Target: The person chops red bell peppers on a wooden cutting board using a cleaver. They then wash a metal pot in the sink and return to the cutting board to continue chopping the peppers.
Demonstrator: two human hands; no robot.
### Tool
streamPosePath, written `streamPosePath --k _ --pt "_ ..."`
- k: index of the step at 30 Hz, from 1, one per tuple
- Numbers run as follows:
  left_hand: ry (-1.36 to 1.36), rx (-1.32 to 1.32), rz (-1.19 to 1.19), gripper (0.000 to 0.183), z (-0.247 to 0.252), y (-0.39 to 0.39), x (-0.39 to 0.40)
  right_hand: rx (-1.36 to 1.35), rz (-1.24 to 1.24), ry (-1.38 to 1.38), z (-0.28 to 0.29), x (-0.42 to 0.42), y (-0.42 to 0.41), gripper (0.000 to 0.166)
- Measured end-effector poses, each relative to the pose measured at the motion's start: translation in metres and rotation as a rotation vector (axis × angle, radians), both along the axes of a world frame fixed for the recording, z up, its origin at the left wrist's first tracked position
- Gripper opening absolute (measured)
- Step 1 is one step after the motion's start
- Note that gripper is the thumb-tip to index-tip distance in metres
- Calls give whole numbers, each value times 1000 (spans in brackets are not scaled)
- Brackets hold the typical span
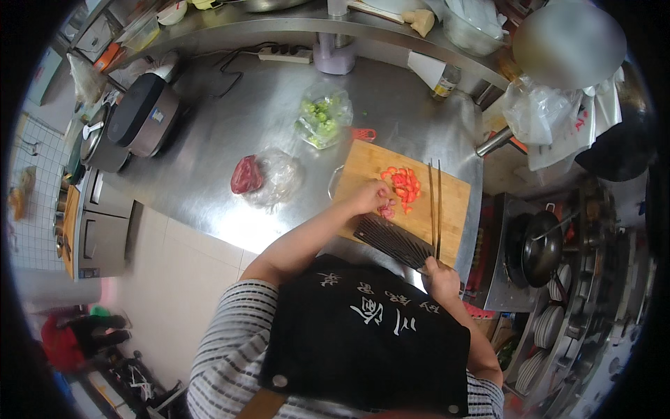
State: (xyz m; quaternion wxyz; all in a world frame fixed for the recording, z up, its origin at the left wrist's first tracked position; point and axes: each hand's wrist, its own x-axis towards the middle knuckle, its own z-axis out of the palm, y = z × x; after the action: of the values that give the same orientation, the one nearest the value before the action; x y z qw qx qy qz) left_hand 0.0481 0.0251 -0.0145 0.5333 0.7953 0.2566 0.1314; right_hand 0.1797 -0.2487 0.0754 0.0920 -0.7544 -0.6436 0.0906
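Observation:
In the head view, my right hand (442, 277) grips the handle of a dark cleaver (395, 241) with slanted markings on its broad blade. The blade lies across the near side of a wooden cutting board (361, 157). My left hand (371, 198) is over the board with its fingers curled, right by small pieces of raw meat (386, 211) at the blade's far edge. Whether those fingers pinch a piece is unclear. Just beyond them is a pile of cut red pepper (405, 183). A pair of long chopsticks (435, 199) rests on the board's right part.
On the steel counter (204, 131) a chunk of raw meat (247, 174) sits against a clear plastic bag (275, 178). Behind is a bag of chopped green vegetables (322, 115). A rice cooker (141, 115) stands left, a wok (543, 249) right. A shelf (293, 23) overhangs the back.

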Motion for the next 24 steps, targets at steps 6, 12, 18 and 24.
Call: streamPosePath --k 6,12,18,24 --pt "-102 -47 543 18 -49 15 -34 -77 -243 261 1 -11 -1 24" --pt "121 186 640 18 -30 -11 -61 -191 -420 615 -6 -32 16 25" --pt "383 340 463 34 9 -48 -56 -215 -400 523 -18 -36 33 27" --pt "295 348 333 34 13 -52 -47 -257 -434 457 -14 -40 34 28"
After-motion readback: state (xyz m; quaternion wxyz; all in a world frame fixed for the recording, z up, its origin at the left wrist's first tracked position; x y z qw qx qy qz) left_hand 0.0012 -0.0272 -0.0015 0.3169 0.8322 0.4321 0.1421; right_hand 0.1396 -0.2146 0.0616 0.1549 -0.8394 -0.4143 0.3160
